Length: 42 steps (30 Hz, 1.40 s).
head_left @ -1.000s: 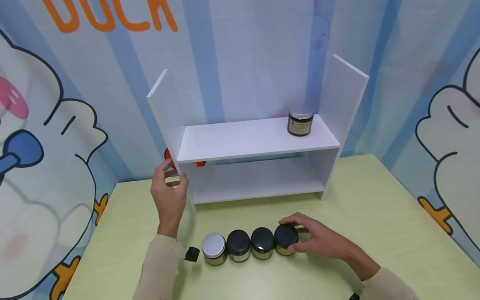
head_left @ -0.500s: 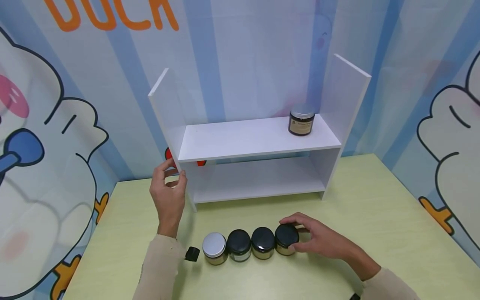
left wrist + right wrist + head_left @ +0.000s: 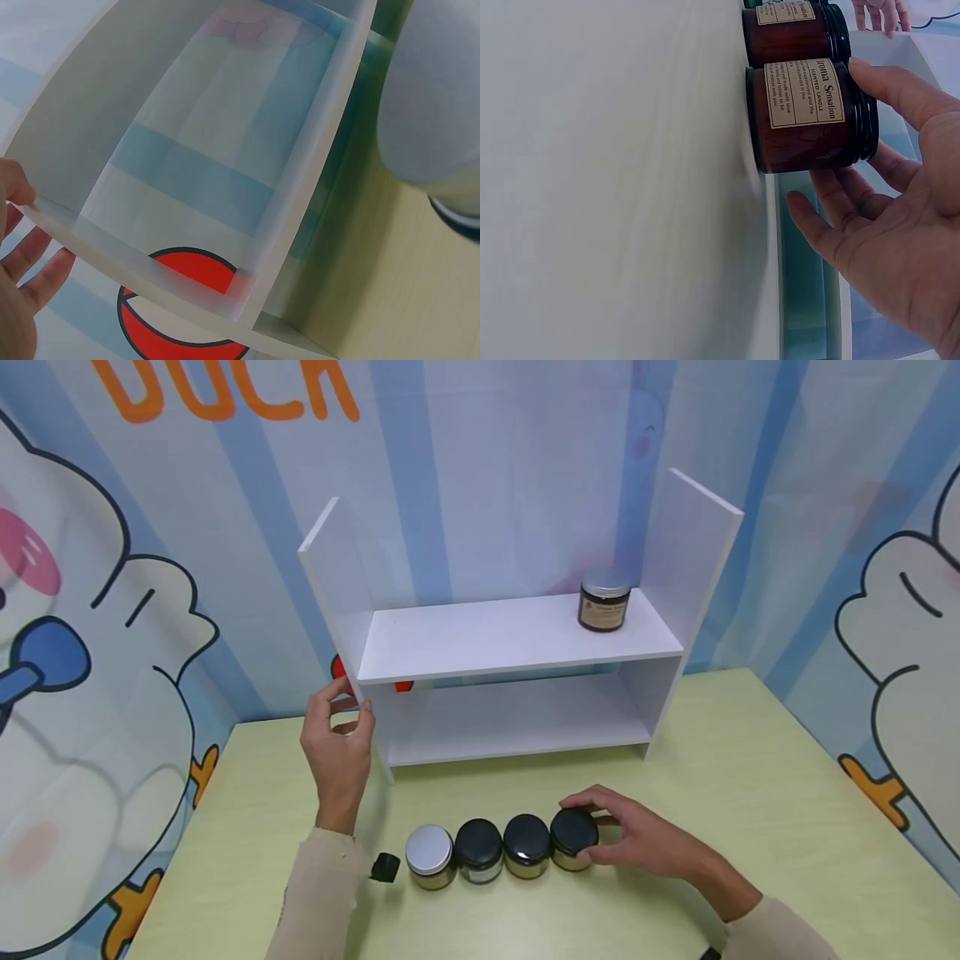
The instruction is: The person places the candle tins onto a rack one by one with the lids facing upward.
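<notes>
My left hand (image 3: 339,764) grips the front edge of the left side panel of a white two-tier shelf (image 3: 480,639). In the left wrist view its thumb and fingers (image 3: 48,281) lie on either side of that panel. My right hand (image 3: 641,842) holds the rightmost scented candle jar (image 3: 574,832) by its black lid, thumb and forefinger on opposite sides. The label on this amber jar reads "Aroma Sensation" in the right wrist view. It stands at the end of a row, beside two black-lidded jars (image 3: 527,839) and a silver-lidded jar (image 3: 430,850).
Another dark jar (image 3: 603,602) with a silver lid and tan label stands at the right end of the upper shelf. The yellow-green table (image 3: 795,827) extends around the shelf. Behind is a blue-striped cartoon backdrop (image 3: 510,485).
</notes>
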Motion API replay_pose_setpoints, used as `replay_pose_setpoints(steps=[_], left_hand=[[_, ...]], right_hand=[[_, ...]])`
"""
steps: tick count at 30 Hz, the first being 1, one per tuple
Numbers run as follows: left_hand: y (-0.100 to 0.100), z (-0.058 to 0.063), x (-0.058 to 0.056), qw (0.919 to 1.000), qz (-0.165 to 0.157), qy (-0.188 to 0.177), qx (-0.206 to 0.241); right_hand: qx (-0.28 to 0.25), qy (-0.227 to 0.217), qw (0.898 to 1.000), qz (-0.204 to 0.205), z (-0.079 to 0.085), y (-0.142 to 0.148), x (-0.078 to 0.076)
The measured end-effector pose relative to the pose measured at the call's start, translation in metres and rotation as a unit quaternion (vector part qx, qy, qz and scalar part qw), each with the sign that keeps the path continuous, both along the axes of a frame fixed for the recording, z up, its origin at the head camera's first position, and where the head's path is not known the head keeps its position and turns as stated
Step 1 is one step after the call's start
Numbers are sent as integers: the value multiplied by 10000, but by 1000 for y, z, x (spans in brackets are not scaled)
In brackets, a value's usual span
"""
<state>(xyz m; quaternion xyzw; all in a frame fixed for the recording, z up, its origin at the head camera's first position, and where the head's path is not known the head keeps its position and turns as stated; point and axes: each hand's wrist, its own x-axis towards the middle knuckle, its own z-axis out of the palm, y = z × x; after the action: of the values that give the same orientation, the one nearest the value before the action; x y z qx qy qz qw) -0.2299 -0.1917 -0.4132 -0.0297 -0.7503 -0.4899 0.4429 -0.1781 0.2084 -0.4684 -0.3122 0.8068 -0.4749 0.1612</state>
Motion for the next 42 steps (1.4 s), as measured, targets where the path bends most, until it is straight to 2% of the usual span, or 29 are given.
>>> replay_pose_setpoints(steps=[9,23,42], left_hand=[[1,0,0,10000,25,-35,79],[0,0,0,9999,-3,-63,91],[1,2,1,10000,-33,-31,61]], right_hand=[[-19,-179,9998,5,-2,-1,-1],[-154,-177,9997,35,-5,-2,-1],[-239,32,9997,-42,-5,-4,-3]])
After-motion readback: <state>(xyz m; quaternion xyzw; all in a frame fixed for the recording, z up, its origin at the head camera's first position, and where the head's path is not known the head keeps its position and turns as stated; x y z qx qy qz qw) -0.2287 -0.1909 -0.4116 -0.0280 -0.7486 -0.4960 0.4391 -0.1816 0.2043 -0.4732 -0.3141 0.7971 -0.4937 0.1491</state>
